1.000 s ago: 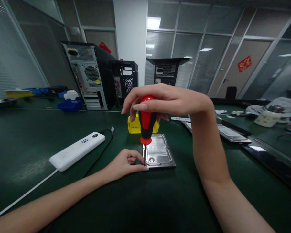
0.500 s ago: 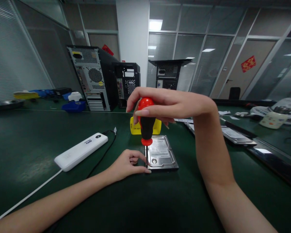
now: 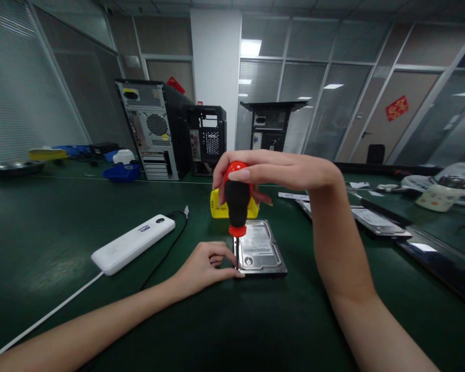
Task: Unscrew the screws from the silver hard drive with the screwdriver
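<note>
On the green worktop (image 3: 62,227), going left to right: a white power bank (image 3: 133,244) with a black cable is lying well left of the work, then the left hand (image 3: 203,266) is resting flat on the mat, fingers curled, fingertips touching the near-left corner of the hard drive (image 3: 260,249), bracing it; its grip is loosely closed on nothing. Right hand (image 3: 273,170) is coming down from above, its grip wrapped around the red cap of the screwdriver (image 3: 237,204), thumb and fingers pinching the top of the black handle. Screwdriver is standing upright, long axis near vertical, tip pointing down onto the drive's near-left corner just beside the left fingertips; whether the tip is seated in a screw is too small to tell. Drive is lying flat, label up, long axis running away from the person toward a yellow box (image 3: 232,206) just behind it. Judgement: doing this well is needing the shaft kept plumb, steady downward pressure from the palm, turning from the fingers only, and the left hand pinning the drive so it is not spinning; tilting is risking cam-out. PC towers (image 3: 155,137) are standing at the back.
</note>
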A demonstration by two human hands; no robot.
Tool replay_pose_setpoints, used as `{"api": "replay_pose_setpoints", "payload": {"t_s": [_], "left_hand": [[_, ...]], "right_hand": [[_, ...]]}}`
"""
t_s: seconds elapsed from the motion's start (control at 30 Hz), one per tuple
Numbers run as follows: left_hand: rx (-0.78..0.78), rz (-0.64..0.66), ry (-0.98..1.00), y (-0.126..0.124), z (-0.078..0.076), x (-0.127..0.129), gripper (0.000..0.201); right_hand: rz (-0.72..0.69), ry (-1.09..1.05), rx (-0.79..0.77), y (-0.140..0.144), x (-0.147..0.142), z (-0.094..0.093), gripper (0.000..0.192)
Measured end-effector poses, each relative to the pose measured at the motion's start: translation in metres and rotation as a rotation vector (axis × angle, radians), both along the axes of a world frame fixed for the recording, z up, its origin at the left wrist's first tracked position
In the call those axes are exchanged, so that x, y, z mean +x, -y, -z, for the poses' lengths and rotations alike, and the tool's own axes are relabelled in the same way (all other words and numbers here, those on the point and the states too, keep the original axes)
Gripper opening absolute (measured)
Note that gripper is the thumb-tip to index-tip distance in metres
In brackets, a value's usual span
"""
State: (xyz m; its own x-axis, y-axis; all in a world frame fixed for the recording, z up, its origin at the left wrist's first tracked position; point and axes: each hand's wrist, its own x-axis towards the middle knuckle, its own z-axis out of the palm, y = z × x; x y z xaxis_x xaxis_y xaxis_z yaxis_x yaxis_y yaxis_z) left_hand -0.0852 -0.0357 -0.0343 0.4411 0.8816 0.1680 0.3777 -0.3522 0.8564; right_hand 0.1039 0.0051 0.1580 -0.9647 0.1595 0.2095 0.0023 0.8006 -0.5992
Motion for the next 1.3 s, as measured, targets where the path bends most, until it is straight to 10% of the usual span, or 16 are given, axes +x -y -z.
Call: {"api": "replay_pose_setpoints", "payload": {"t_s": [0.6,1.3], "left_hand": [[-0.193,0.071,0.028,-0.003,0.001,-0.003,0.024],[-0.052,-0.021,-0.023,0.003,0.0,-0.002,0.028]], "right_hand": [[-0.032,-0.028,0.048,-0.008,-0.001,0.0,0.028],[-0.03,0.028,0.027,-0.012,0.003,-0.001,0.029]]}}
